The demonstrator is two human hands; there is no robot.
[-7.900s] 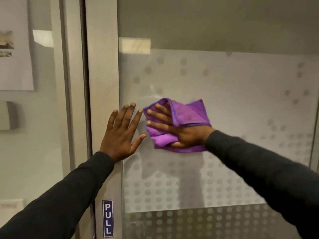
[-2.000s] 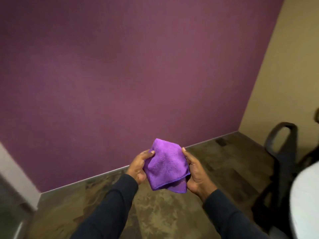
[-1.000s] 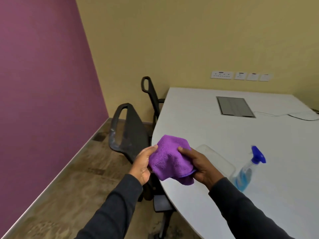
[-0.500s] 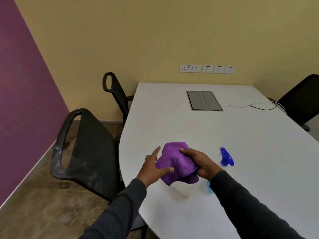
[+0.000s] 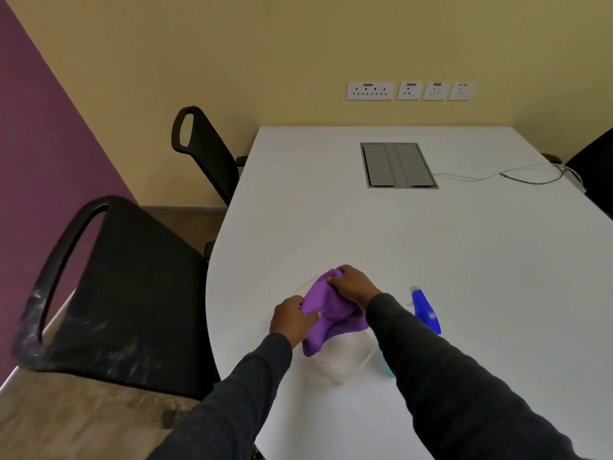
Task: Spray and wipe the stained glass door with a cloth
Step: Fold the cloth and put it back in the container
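Both hands hold a bunched purple cloth [image 5: 326, 310] low over a clear plastic tray [image 5: 348, 363] on the white table [image 5: 365, 227]. My left hand [image 5: 292, 320] grips the cloth's near left side. My right hand [image 5: 351, 285] is closed over its far top edge. A spray bottle with a blue trigger head [image 5: 426, 310] stands just right of my right forearm, and the sleeve hides most of its body. The glass door is out of view.
Two black chairs stand along the table's left edge, one close [image 5: 109, 293] and one farther back [image 5: 205, 151]. A grey cable hatch [image 5: 398, 164] is set in the tabletop, with loose cables [image 5: 517, 174] at the far right. Wall sockets [image 5: 411, 91] are on the yellow wall.
I have turned from the glass door, past the purple wall, to the table. Both hands carried the cloth down from chest height to just over the tray.
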